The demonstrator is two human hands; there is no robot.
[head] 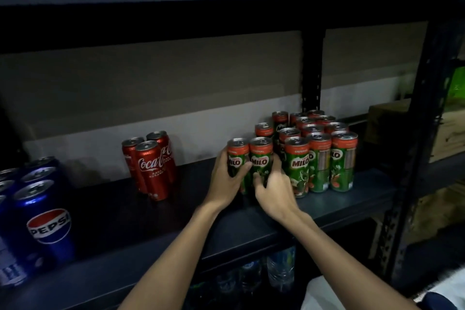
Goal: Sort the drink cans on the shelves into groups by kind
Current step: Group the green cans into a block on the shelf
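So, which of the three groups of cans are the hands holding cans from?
The Milo cans, green with red tops, on the right. The left hand and right hand each grip one.

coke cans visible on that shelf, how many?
3. All in one cluster on the dark shelf, left of the hands: front Coca-Cola can, one behind-left, one behind-right. More could be hidden behind them.
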